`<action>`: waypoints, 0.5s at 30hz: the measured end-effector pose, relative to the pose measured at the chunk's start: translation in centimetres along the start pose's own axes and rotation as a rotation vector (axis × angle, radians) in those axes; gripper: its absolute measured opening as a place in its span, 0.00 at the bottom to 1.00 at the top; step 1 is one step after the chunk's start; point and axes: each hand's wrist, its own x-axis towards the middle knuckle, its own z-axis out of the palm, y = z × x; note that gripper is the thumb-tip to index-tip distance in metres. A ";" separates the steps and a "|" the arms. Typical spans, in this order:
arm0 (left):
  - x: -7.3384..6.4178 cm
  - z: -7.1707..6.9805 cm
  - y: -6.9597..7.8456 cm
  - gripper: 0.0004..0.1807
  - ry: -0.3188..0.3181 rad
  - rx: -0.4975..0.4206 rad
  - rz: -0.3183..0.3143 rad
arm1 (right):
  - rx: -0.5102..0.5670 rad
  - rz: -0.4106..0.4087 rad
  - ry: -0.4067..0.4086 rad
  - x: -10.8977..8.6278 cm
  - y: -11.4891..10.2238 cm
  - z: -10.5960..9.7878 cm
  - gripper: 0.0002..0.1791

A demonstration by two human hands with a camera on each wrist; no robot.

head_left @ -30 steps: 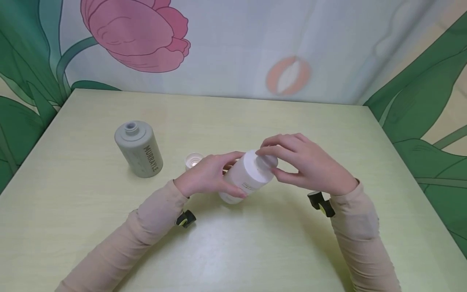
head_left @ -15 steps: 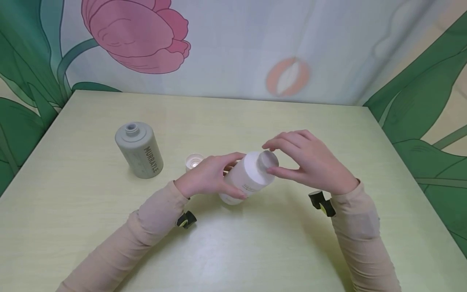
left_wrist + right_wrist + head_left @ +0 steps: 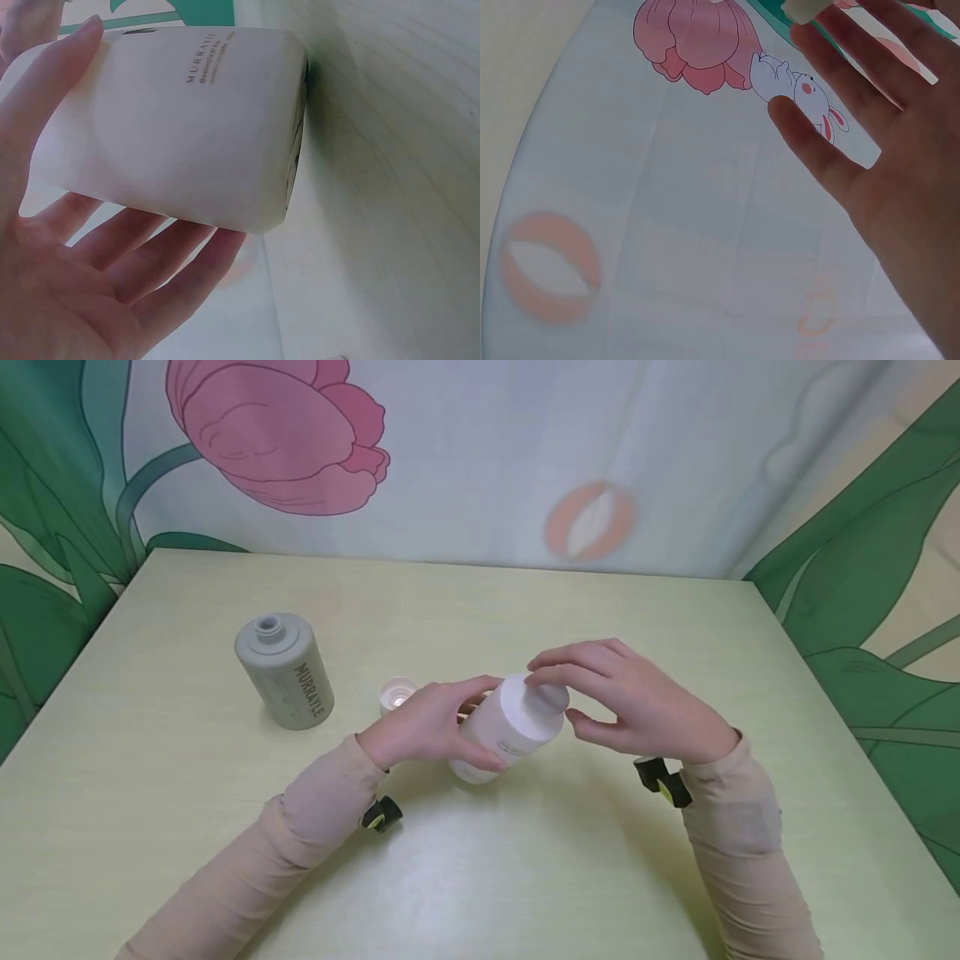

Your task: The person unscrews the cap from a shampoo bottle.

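Note:
My left hand (image 3: 423, 722) grips a white bottle (image 3: 501, 731) round its body, thumb on the near side and fingers on the far side. The bottle leans with its top up and to the right, its base low over the table. Small print shows on its side (image 3: 157, 127) in the left wrist view. At the bottle's top is a round white cap (image 3: 553, 697). My right hand (image 3: 633, 706) has its fingertips over this cap, fingers fairly straight. The thumb stands apart from the cap (image 3: 806, 9) in the right wrist view.
A grey bottle (image 3: 288, 681) marked MURRAYLE stands upright at the left, its neck uncapped. Just behind my left hand lies a small white cap (image 3: 396, 692), partly hidden. The pale wooden table (image 3: 480, 877) ends at a printed curtain (image 3: 465, 460) at the back.
My right fingers lift off the cap and come back down over it, while the thumb has moved from the cap's edge to just beside it. My left hand and the bottle stay put.

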 end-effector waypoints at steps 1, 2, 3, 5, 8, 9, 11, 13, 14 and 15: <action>0.0 0.0 0.0 0.43 -0.001 -0.002 0.001 | 0.002 0.015 -0.002 0.0 0.0 0.0 0.22; 0.0 0.0 0.0 0.43 -0.001 -0.001 0.002 | -0.005 0.032 0.000 -0.1 0.0 0.0 0.22; 0.0 0.1 0.0 0.43 -0.001 -0.002 0.003 | -0.011 0.052 0.003 -0.1 0.0 0.0 0.23; -0.1 0.1 0.0 0.43 -0.001 -0.002 0.005 | -0.041 0.089 0.009 -0.1 0.0 0.0 0.24; -0.1 0.1 0.0 0.43 0.002 0.003 0.005 | -0.081 0.121 0.017 -0.1 0.1 0.1 0.24; -0.1 0.1 0.0 0.43 0.002 0.003 0.006 | -0.090 0.123 0.017 -0.1 0.1 0.1 0.24; -0.1 0.0 0.1 0.43 0.002 0.004 0.006 | -0.101 0.121 0.017 -0.1 0.1 0.2 0.22; -0.1 0.0 0.1 0.43 0.002 0.006 0.008 | -0.106 0.116 0.015 -0.1 0.2 0.2 0.20; -0.1 0.0 0.1 0.43 0.002 0.006 0.008 | -0.106 0.113 0.011 -0.1 0.2 0.2 0.20; -0.1 0.0 0.2 0.43 0.003 0.005 0.009 | -0.102 0.108 0.006 -0.1 0.2 0.2 0.19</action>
